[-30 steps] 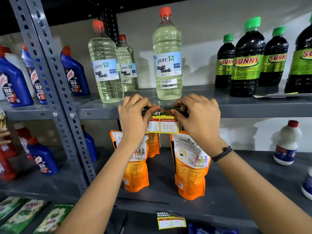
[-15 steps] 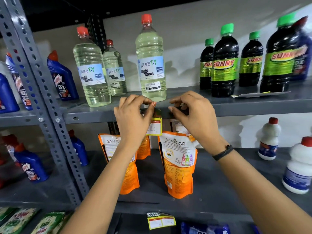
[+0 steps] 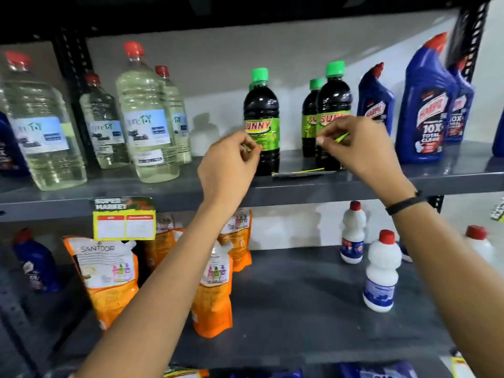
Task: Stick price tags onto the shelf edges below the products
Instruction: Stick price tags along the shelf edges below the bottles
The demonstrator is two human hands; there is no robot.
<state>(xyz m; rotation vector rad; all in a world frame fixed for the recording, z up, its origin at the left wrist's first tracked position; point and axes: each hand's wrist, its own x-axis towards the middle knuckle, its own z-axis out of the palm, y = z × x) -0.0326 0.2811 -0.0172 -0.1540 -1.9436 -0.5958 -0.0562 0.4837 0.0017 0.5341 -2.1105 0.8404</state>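
Note:
A yellow price tag [image 3: 124, 219] with a dark "Super Market" header is stuck on the grey shelf edge [image 3: 313, 192], below the clear bleach bottles [image 3: 147, 126]. My right hand [image 3: 360, 148] is raised in front of the dark Sunny bottles [image 3: 261, 118]. It pinches a thin yellow-green tag [image 3: 342, 137], seen edge-on. My left hand [image 3: 229, 165] is pinched shut beside the left Sunny bottle, with a small yellow sliver at its fingertips. A flat stack of tags [image 3: 302, 173] lies on the shelf between my hands.
Blue toilet-cleaner bottles [image 3: 425, 110] stand at the right of the upper shelf. On the lower shelf are orange soap pouches [image 3: 109, 274] at the left and white bottles with red caps [image 3: 381, 274] at the right. A dark upright post [image 3: 469, 45] rises at the far right.
Both hands have left the tag under the bleach bottles, which now stays stuck on the edge. They moved right and up to the Sunny bottles. My view has shifted right.

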